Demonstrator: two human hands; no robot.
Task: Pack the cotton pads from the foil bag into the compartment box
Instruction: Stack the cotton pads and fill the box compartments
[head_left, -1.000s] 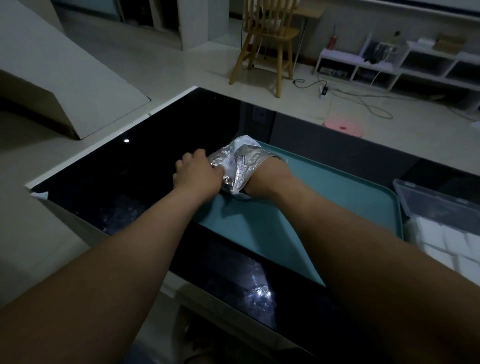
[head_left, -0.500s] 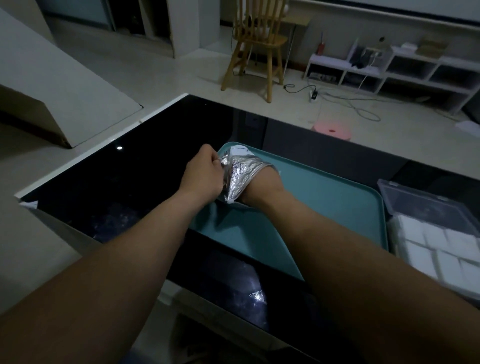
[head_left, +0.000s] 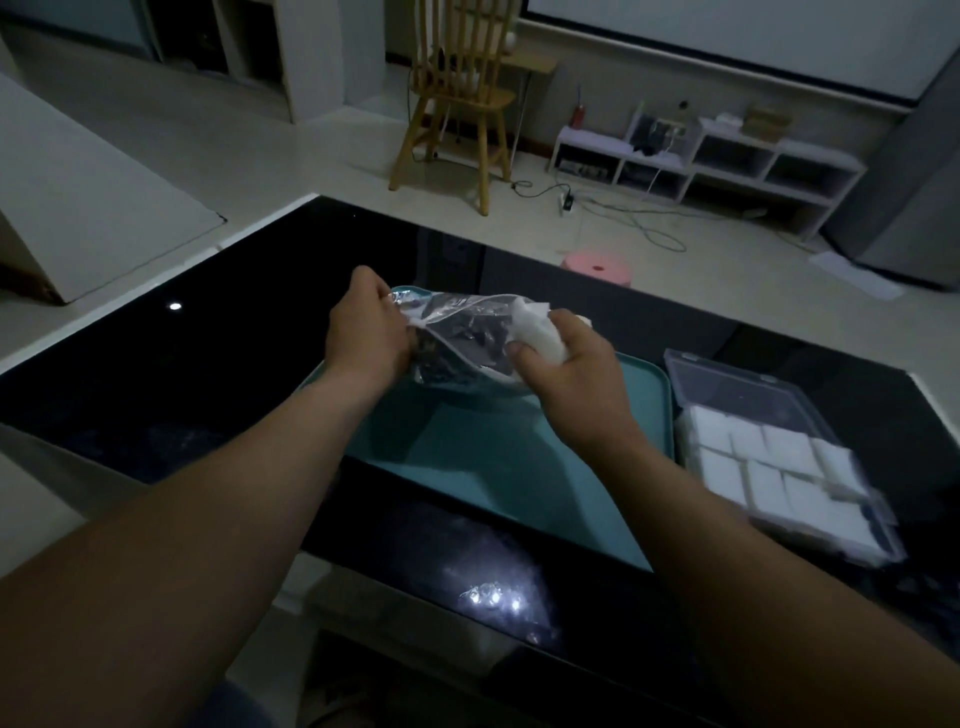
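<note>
Silver and heavily creased, the foil bag (head_left: 457, 340) lies on its side over the far end of the tray (head_left: 493, 467). Whether its lower edge touches the tray cannot be determined. Directions below use the tray's centre as the dial, with 12 o'clock pointing away from the person.

1. The bag's mouth faces 3 o'clock and gapes, showing a dark interior.
2. The left hand (head_left: 369, 338) grips the closed end at the 9 o'clock side, with fingers curled round the foil.
3. The right hand (head_left: 571, 379) is at the mouth. Its thumb and fingers are curled round a bunched white wad of cotton pads (head_left: 537, 330), which sits partly outside the bag.
4. The compartment box (head_left: 852, 519) is clear plastic and stands just beside the tray's edge at 3 o'clock. Its lid (head_left: 727, 384) is folded back toward 1 o'clock.
5. The packed pads (head_left: 753, 457), white squares in rows, fill the visible compartments. This area is slightly blurred.

The tray is teal with a raised rim and rests on a glossy black table (head_left: 156, 364) that mirrors small light spots. The room is dim and the floor is pale. A wooden chair (head_left: 457, 104) stands at 12 o'clock. A round pink stool (head_left: 597, 267) sits just beyond the table at 1 o'clock. A low white shelf unit (head_left: 727, 156) lines the wall between 1 and 2 o'clock, with a cable (head_left: 623, 213) trailing on the floor before it.
</note>
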